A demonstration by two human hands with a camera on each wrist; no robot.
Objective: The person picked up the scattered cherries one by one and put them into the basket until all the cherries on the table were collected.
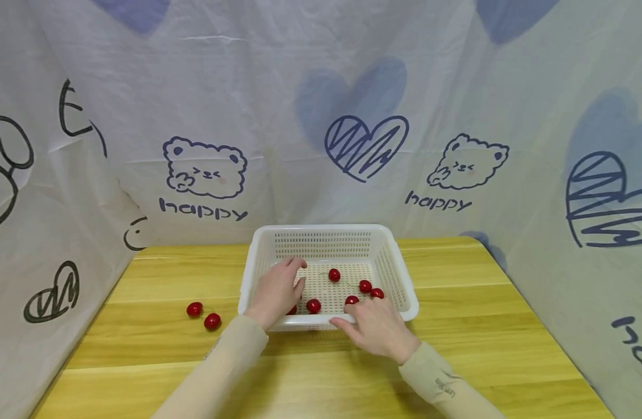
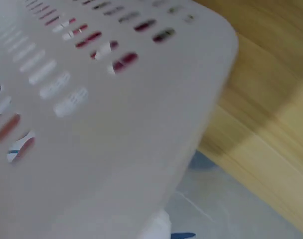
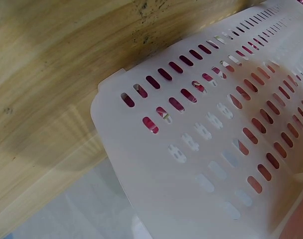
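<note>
A white slotted plastic basket (image 1: 328, 228) stands on the table with several red cherries in it, one of them a cherry (image 1: 334, 275) near its middle. My left hand (image 1: 277, 291) reaches over the front left rim into the basket, fingers loosely bent, with a gap between thumb and fingers. Another cherry (image 1: 313, 306) lies to its right. At the front rim, my right hand (image 1: 378, 329) grips the basket, thumb at the outer side and fingers inside, close to a cherry (image 1: 352, 300). The right wrist view shows those fingers (image 3: 258, 124) through the wall's slots.
Two cherries lie outside the basket on the wooden table (image 1: 488, 326): one cherry (image 1: 194, 309) and a nearer cherry (image 1: 212, 322), both to the left. A white printed cloth (image 1: 295, 192) hangs behind the table and along both sides.
</note>
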